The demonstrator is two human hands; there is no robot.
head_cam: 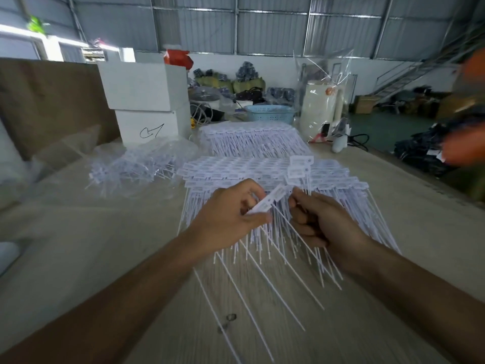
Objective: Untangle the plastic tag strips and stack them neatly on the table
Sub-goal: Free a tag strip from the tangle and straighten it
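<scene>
White plastic tag strips lie in a broad layered stack on the wooden table, flat heads away from me and thin tails fanning toward me. My left hand grips the head end of one bundle of strips, lifted just above the stack. My right hand pinches strips right beside it, with their long tails running down under my wrist. Two single tags stick up behind my right hand. A tangled heap of strips lies in clear plastic at the left.
A second neat stack of strips sits farther back. Two white boxes stand at the back left, with a brown board beside them. A blue basket and a wrapped white container stand at the back.
</scene>
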